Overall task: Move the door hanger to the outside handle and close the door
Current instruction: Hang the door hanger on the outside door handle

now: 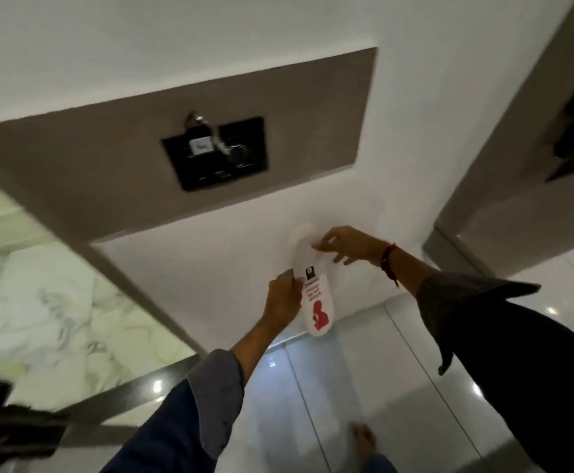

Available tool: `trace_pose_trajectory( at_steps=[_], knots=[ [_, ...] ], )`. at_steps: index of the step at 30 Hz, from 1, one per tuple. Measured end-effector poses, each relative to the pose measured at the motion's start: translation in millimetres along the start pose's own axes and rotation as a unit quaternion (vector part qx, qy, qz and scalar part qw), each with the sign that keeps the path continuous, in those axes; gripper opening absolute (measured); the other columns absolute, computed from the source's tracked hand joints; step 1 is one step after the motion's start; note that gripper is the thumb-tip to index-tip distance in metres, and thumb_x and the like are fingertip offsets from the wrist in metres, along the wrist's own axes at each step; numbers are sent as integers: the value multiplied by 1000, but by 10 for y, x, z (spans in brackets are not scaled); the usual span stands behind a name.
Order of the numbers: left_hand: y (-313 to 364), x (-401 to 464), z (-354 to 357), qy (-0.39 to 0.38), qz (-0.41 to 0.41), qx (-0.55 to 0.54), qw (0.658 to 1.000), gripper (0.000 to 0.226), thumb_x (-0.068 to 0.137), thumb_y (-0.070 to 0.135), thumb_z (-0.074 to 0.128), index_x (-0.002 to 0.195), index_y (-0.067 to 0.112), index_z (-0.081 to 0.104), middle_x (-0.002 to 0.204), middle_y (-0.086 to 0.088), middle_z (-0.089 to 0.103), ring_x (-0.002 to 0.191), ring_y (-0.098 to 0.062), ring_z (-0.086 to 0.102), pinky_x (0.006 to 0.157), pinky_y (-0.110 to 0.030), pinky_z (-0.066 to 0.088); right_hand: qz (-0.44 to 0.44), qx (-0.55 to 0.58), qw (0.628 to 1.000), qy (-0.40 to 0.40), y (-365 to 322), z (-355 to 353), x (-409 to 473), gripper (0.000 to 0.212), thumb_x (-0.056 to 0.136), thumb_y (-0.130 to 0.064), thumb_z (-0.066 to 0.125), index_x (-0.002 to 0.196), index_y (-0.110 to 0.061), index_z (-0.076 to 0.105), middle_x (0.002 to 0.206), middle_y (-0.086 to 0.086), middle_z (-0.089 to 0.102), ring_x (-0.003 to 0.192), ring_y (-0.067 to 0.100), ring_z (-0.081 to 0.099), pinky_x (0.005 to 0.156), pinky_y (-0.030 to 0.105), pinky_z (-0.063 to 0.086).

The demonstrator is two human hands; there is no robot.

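1. Door hanger (314, 287) sits centre frame, white with red print and a red figure at its lower end. Long axis runs near vertical in the frame, loop end up.
2. Left hand (284, 298) grips the hanger's left edge at mid-length, fingers wrapped on it.
3. Right hand (342, 245) pinches the loop end from the right; thumb and forefinger on the card, other fingers spread loose.
4. Key relation: loop end lies at the right-hand fingertips, so the right hand is nearer for hooking; the left only steadies.
5. No door handle visible. Dark panel (214, 152) on a grey wall plate, upper centre, well apart from the hanger.
6. Judgement: hanger in transit, not hung; door not closed.
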State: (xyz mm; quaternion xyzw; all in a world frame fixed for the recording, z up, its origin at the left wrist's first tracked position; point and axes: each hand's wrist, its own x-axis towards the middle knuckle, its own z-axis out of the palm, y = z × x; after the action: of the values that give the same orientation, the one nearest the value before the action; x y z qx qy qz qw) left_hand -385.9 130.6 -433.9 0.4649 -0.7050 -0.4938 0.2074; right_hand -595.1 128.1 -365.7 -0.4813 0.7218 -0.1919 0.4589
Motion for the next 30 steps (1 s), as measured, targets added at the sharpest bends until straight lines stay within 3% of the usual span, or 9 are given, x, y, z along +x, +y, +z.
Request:
trace_pose_trajectory(
  at_steps=[4,7,9,13,16,20,24,27,30],
  knots=[
    [495,553,865,-47,-1,-30,998,28,101,24,61,86,0,64,91,-17,76,80,-31,76,66,-53,64,80,38,996,6,1215,-732,-219,32,100,-20,69,130,-10,67,128,14,74,114,33,73,102,46,60],
    [840,898,1615,-56,-8,-61,997,24,98,25,66,90,4,73,90,-10,78,80,-27,77,69,-45,65,103,132,985,33,1935,-1203,-466,14,100,-8,68,113,-6,72,117,18,78,98,33,78,97,50,63],
    [1044,1117,2195,-89,-8,-65,994,22,98,25,66,95,5,74,96,-7,79,82,-25,77,69,-36,65,124,194,969,93,2380,-1535,-611,17,100,-3,66,116,0,70,117,22,76,91,31,76,95,50,63],
    [1397,1458,3301,-146,-11,-57,987,14,97,10,64,104,3,74,104,-14,78,90,-32,76,77,-44,64,161,261,937,168,3216,-2180,-779,31,102,-4,62,130,9,63,127,28,71,103,35,71,102,52,59],
    [1570,1717,3985,-176,-19,-69,982,13,96,6,65,107,2,72,113,-15,76,95,-34,76,74,-45,66,172,314,907,221,3726,-2581,-755,18,103,-2,59,117,6,66,119,21,75,111,38,72,102,54,59],
    [1672,2125,4615,-169,-41,-48,984,8,93,11,71,96,5,69,111,-12,77,88,-27,78,66,-37,66,183,351,873,286,4191,-2933,-556,7,102,-3,61,96,-6,65,108,17,76,96,34,75,88,49,64],
    [1691,2561,5065,-136,-22,-21,990,9,91,11,74,89,5,67,107,-13,77,90,-31,77,76,-47,65,182,326,866,333,4562,-3184,-268,11,101,-8,64,109,-2,68,115,16,77,96,33,77,90,54,65],
    [1699,2849,5295,-114,-9,10,993,12,91,16,75,90,7,68,104,-11,78,84,-26,77,73,-38,66,197,326,854,355,4732,-3334,-59,22,100,-7,67,118,5,69,120,19,77,106,40,77,91,56,64],
    [1681,3121,5460,-104,-11,45,993,13,92,20,73,92,8,67,108,-10,77,83,-22,75,71,-31,64,196,281,869,356,4856,-3444,160,20,102,-5,62,118,3,70,123,19,75,109,38,76,89,49,66]
  ],
)
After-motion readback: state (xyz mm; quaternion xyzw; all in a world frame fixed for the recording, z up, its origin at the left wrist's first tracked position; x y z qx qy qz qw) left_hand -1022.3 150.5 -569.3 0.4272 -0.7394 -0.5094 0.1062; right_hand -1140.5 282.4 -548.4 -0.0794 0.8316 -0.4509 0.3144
